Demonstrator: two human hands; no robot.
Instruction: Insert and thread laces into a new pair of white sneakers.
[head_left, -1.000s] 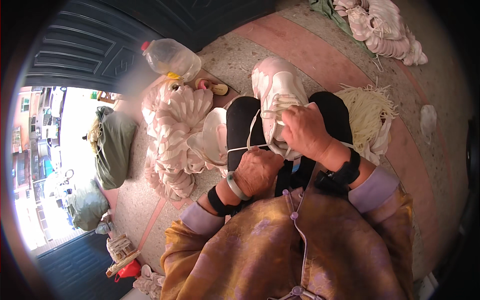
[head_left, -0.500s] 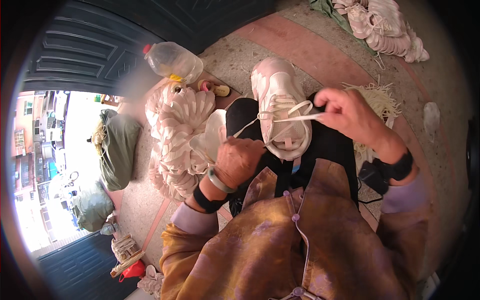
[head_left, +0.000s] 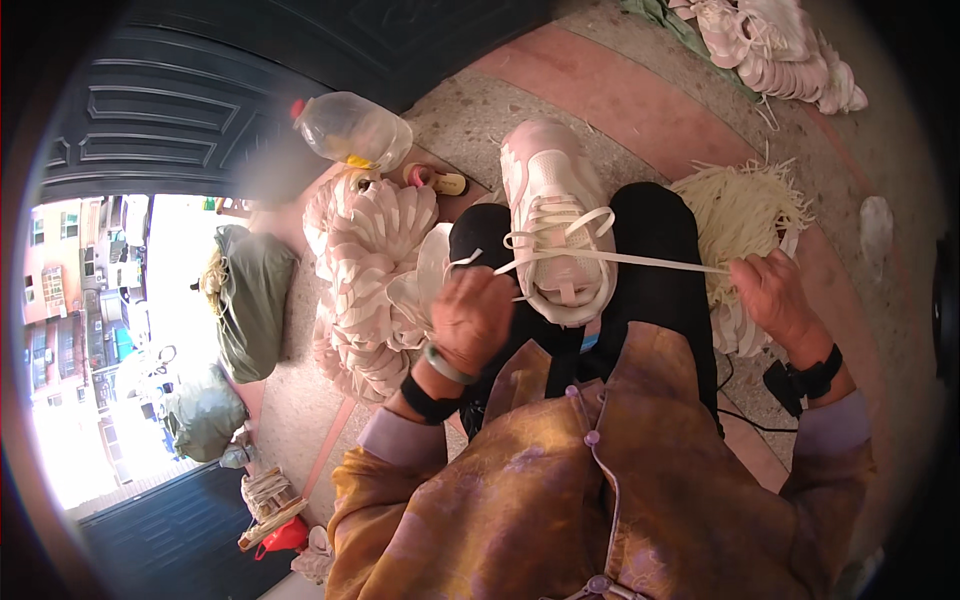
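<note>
OK so the right hand [head_left: 775, 300] was down on the sneaker [head_left: 548, 178] a second ago, and now it's way out to the right. The lace [head_left: 670, 264] in its grip went from bunched up to a long straight line. Left hand [head_left: 470, 318] slid left a bit too, so the shoe's near opening is uncovered.

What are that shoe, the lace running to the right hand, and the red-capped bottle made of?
The shoe looks like matte synthetic material: fine mesh-like texture at the front, smoother pale panels, perhaps imitation leather. The lace seems to be dull fabric: flat and ribbon-like, its weave too small to see. The bottle is probably clear, slightly glossy plastic: see-through, with a faint sheen.
</note>
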